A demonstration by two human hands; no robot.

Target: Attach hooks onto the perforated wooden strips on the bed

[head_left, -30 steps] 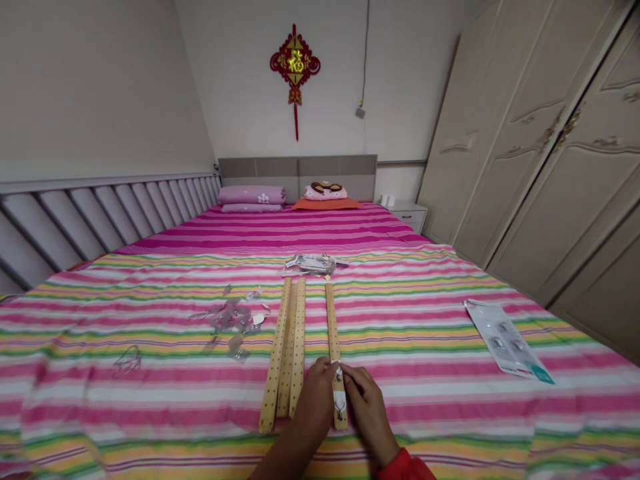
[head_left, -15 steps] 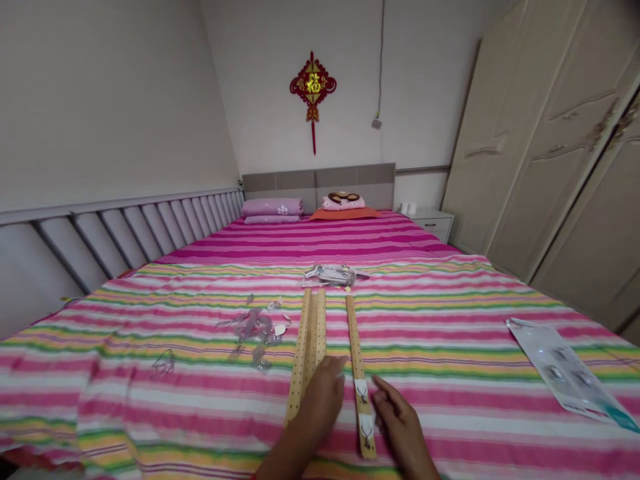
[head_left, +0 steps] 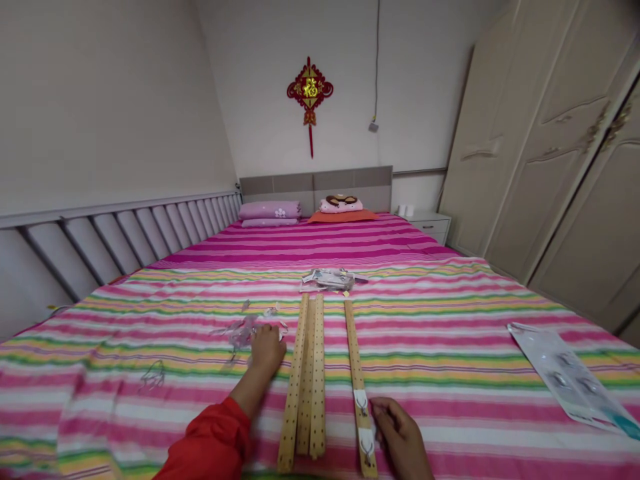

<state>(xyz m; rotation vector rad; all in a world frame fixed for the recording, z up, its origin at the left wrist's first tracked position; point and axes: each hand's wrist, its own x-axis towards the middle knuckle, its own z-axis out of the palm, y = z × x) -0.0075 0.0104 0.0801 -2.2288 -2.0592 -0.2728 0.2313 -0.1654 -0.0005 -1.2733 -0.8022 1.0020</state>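
Note:
My left hand [head_left: 269,348] reaches over the right side of a pile of clear plastic scraps [head_left: 241,331]. Its fingers curl downward, and their tips and anything in them are hidden. Just right of a narrow wooden strip [head_left: 353,347], my right hand [head_left: 400,433] has thumb and finger drawn together; whatever they pinch is too small to make out. Two white-backed metal hooks [head_left: 362,402] sit one above the other on the strip's near end. Between the hands lie several more wooden strips with rows of holes [head_left: 317,373], side by side.
A striped sheet [head_left: 475,380] covers the bed. Plastic packaging [head_left: 330,279] lies beyond the strips, and a blister pack of hooks [head_left: 565,380] on the right. Thin clear plastic [head_left: 153,375] rests at left. Railings [head_left: 125,233] line the left side; a wardrobe [head_left: 540,167] stands right.
My left hand has moved left and away from me, from beside the hooked strip to the plastic scraps. My right hand stays by the hooks, its fingers more drawn in.

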